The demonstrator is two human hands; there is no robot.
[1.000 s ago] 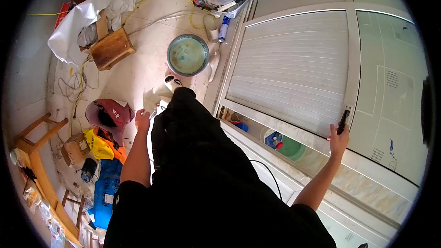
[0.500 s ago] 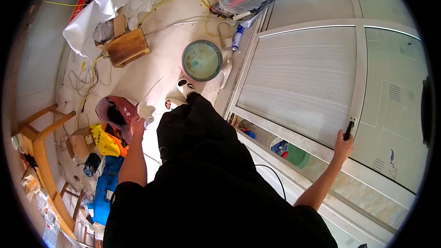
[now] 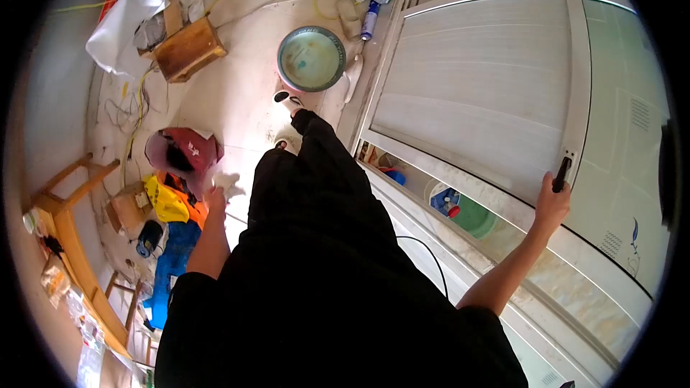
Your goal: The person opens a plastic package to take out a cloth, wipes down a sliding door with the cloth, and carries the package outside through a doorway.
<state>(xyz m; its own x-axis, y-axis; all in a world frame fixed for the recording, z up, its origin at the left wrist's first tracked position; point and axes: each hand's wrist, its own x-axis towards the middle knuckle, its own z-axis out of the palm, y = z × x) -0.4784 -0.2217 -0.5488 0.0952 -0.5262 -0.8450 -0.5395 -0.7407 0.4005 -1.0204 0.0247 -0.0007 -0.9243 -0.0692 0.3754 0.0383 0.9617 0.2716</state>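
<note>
My right hand [image 3: 553, 200] is closed round the black handle [image 3: 563, 174] of a white-framed panel door [image 3: 474, 90], low on its right side. Below the door's bottom edge, a blue-and-red item [image 3: 445, 203] and a green tub [image 3: 475, 217] show behind the frame. My left hand [image 3: 215, 200] hangs at the other side, its fingers closed on a crumpled white cloth [image 3: 228, 185]. Close beside that hand is a dark red bag or hood-like thing [image 3: 188, 152] with a dark opening.
On the floor ahead stands a round basin [image 3: 311, 59] holding cloudy liquid. A blue spray can [image 3: 370, 20] lies by the door track. To the left are a wooden box [image 3: 188, 50], white sheeting [image 3: 133, 11], a yellow bag [image 3: 167, 201], blue bag [image 3: 175, 255] and wooden stool [image 3: 79, 251].
The view has tilted, so the basin, box and door sit higher in it. One foot has drawn back partly beneath my trousers. Both hands keep their hold.
</note>
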